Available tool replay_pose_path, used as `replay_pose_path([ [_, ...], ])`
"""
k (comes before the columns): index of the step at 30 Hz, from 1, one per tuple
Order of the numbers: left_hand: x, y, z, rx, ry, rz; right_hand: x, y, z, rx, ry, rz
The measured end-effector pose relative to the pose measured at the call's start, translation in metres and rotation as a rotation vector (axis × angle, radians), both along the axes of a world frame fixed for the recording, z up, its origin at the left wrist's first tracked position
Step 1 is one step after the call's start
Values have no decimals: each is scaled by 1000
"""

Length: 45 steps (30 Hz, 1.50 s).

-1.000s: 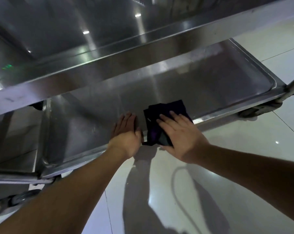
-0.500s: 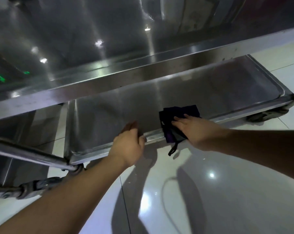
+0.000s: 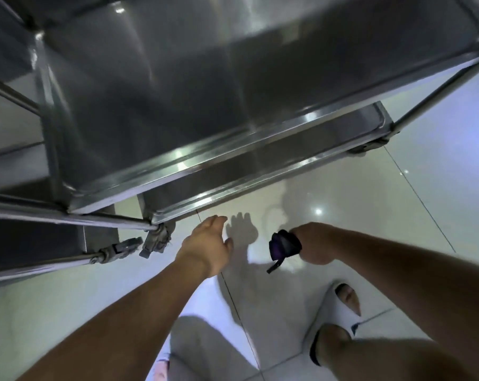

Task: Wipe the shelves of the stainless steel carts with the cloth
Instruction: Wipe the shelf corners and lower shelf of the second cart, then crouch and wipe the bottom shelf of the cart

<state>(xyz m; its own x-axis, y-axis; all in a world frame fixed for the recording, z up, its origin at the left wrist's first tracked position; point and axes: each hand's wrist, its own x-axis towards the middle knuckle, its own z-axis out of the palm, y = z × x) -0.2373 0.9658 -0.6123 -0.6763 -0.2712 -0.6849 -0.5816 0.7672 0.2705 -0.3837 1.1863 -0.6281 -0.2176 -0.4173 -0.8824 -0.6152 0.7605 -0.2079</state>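
1. Steel tubing and two caster wheels (image 3: 139, 247) sit at the far left, by the near left corner of the cart's lower shelf (image 3: 274, 158); a second steel unit's edge lies just left of them.
2. Above the lower shelf, the cart's upper shelf (image 3: 177, 92) fills the top of the view, its near rim overhanging most of the lower one, so only a strip of the lower shelf shows.
3. Left hand (image 3: 208, 243) hangs over the tiled floor (image 3: 356, 193), just in front of the lower shelf's near rim and clear of it, fingers loosely extended and holding nothing.
4. Right of that hand, and also in front of the lower shelf's rim, the dark purple cloth (image 3: 283, 246) is bunched up, off the shelf, with a short strap dangling from it.
5. Right hand (image 3: 312, 246) is clenched round the cloth, gripping it above the floor.
6. Farther right and nearer than the lower shelf, a foot in a white slide sandal (image 3: 334, 306) stands on the tiles.
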Motion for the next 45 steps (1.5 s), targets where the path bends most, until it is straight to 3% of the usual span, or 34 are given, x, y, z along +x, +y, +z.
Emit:
replay_pose_path([
  [7, 12, 45, 147, 55, -132, 16, 41, 54, 135, -151, -84, -373],
  [11, 14, 73, 237, 104, -129, 71, 57, 78, 221, -134, -112, -531],
  [16, 13, 109, 331, 146, -70, 133, 65, 103, 316, -79, -102, -413],
  [23, 1, 124, 437, 158, 61, 27, 74, 123, 457, -232, -27, -870],
  [30, -11, 138, 514, 164, 207, -106, 104, 146, 572, -321, 55, -1127],
  [39, -35, 216, 593, 232, 314, -301, 136, 223, 658, -430, 211, -1423],
  [45, -75, 297, 627, 206, 390, -361, 113, 305, 678, -608, 173, -1593],
])
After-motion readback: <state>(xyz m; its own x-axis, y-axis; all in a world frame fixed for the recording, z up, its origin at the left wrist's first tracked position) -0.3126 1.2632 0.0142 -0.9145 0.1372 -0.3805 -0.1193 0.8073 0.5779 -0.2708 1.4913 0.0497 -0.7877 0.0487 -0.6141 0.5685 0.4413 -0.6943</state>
